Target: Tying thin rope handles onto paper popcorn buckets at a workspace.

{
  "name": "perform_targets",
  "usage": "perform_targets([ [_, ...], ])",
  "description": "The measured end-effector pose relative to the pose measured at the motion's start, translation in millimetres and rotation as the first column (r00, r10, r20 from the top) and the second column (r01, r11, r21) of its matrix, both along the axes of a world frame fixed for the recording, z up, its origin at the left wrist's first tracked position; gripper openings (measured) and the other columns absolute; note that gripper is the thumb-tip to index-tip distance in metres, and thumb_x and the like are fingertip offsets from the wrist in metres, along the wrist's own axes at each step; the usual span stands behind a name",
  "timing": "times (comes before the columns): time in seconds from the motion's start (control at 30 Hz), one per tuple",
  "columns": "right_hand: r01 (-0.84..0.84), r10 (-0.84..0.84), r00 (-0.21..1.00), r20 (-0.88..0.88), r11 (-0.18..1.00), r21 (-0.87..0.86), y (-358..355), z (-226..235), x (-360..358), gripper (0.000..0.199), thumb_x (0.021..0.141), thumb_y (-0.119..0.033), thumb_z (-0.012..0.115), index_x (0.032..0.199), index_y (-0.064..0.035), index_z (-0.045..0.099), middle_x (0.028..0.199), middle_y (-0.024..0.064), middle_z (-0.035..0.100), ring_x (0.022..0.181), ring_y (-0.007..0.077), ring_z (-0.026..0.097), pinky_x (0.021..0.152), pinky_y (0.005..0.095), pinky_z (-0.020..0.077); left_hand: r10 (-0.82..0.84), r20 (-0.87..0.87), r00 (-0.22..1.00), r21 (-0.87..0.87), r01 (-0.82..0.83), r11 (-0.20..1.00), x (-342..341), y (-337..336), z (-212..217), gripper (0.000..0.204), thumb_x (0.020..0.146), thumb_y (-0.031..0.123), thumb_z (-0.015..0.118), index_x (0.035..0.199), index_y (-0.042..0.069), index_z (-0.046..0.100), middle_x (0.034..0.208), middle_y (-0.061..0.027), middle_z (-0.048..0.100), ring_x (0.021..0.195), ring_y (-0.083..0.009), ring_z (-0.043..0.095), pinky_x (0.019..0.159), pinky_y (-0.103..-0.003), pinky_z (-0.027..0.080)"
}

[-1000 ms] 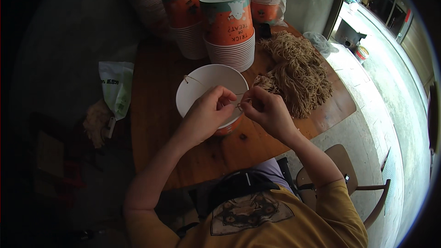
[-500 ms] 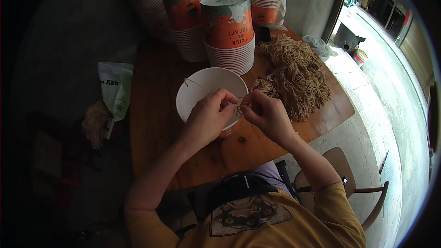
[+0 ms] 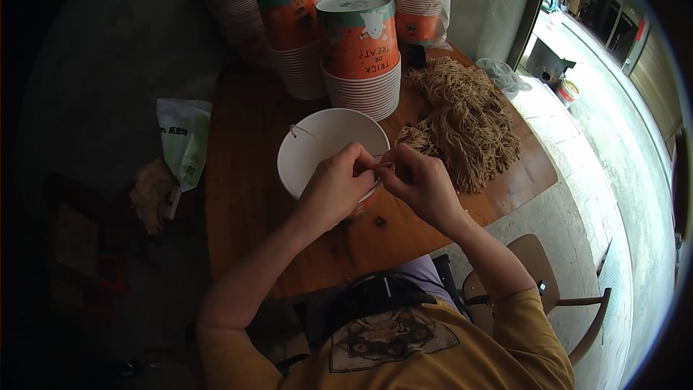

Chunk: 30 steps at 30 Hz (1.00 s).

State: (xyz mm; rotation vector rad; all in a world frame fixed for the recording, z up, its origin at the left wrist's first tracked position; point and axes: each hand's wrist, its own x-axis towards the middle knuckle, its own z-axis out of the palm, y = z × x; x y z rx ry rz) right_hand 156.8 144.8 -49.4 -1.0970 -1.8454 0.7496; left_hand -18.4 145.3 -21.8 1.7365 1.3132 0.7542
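Observation:
A white-lined paper bucket (image 3: 303,159) stands with its mouth up on the table before me. A thin tan string (image 3: 309,133) passes through a hole at its far left rim and runs across the inside toward my fingers. My left hand (image 3: 338,184) reaches over the near rim, thumb and fingertips pinched on the string. Against it, at the right rim, my right hand (image 3: 419,179) is closed in a pinch on the same string. My fingers hide the string's end and whatever loop or knot is there.
Behind the bucket stand stacks of upside-down orange paper buckets (image 3: 359,36). A heap of tan strings (image 3: 473,126) lies to the right on the wooden table (image 3: 253,245). Plastic-wrapped stacks (image 3: 231,0) line the back; a green-white bag (image 3: 184,141) sits left, a chair (image 3: 534,263) right.
My two hands have drawn together, and the small string loop that showed between the fingertips is now mostly covered. The bucket stays about where it was.

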Motion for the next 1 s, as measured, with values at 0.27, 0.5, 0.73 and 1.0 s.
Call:
perform_targets([
  [0.27, 0.040, -0.037, 0.998, -0.047, 0.996, 0.081, 1, -7, 3, 0.014, 0.083, -0.012, 0.064, 0.092, -0.0028, 0.059, 0.069, 0.0078, 0.060, 0.058, 0.0138, 0.057, 0.055, 0.0280, 0.0461, -0.031, 0.214, 0.976, 0.031, 0.025, 0.999, 3, 6, -9, 0.013, 0.085, 0.002, 0.058, 0.097, 0.002, 0.053, 0.084, -0.0031, 0.061, 0.079, -0.0095, 0.058, 0.073, -0.026, 0.048],
  [0.5, 0.093, -0.088, 0.992, -0.092, 0.994, 0.051, -2, -13, 4, 0.016, 0.084, -0.014, 0.064, 0.092, -0.0017, 0.058, 0.072, 0.0117, 0.063, 0.062, 0.0232, 0.064, 0.058, 0.0317, 0.0499, -0.067, 0.246, 0.967, 0.004, 0.068, 0.998, 4, 6, -1, 0.024, 0.086, 0.001, 0.056, 0.109, 0.002, 0.050, 0.086, -0.0024, 0.059, 0.080, -0.0086, 0.057, 0.076, -0.024, 0.047],
  [0.73, 0.078, -0.080, 0.989, -0.125, 0.997, -0.021, -4, -17, 5, 0.016, 0.089, -0.011, 0.062, 0.099, 0.0006, 0.056, 0.081, 0.0077, 0.065, 0.075, 0.0094, 0.061, 0.069, 0.0246, 0.0489, -0.002, 0.270, 0.963, -0.084, 0.026, 0.996, 4, 6, -4, 0.024, 0.088, 0.004, 0.057, 0.111, 0.000, 0.051, 0.089, -0.0043, 0.061, 0.081, -0.0099, 0.058, 0.077, -0.027, 0.049],
  [1.0, 0.074, -0.078, 0.985, -0.154, 0.997, -0.033, -5, -18, 2, 0.018, 0.090, -0.013, 0.063, 0.099, 0.0009, 0.056, 0.082, 0.0081, 0.065, 0.076, 0.0098, 0.061, 0.070, 0.0249, 0.0486, -0.046, 0.183, 0.982, -0.089, 0.063, 0.994, 2, 9, -7, 0.012, 0.090, 0.006, 0.057, 0.100, 0.000, 0.057, 0.090, -0.0047, 0.063, 0.082, -0.0106, 0.059, 0.077, -0.027, 0.049],
])
